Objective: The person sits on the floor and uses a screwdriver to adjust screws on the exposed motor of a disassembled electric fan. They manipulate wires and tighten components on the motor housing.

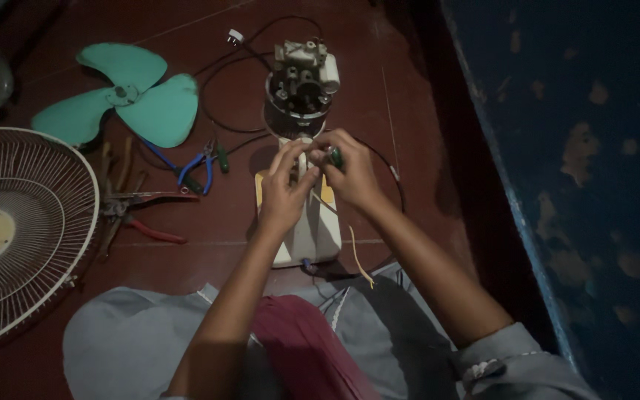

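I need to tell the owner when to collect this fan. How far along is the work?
Done: the fan is stripped; the green blade and wire guard lie on the floor, the motor bare. In hand: the left hand and right hand, holding a small green-handled tool, work over the white housing. Left: loose wires, blade and guard are not refitted.

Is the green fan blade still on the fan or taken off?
Taken off. The green fan blade lies flat on the floor, apart from the bare motor.
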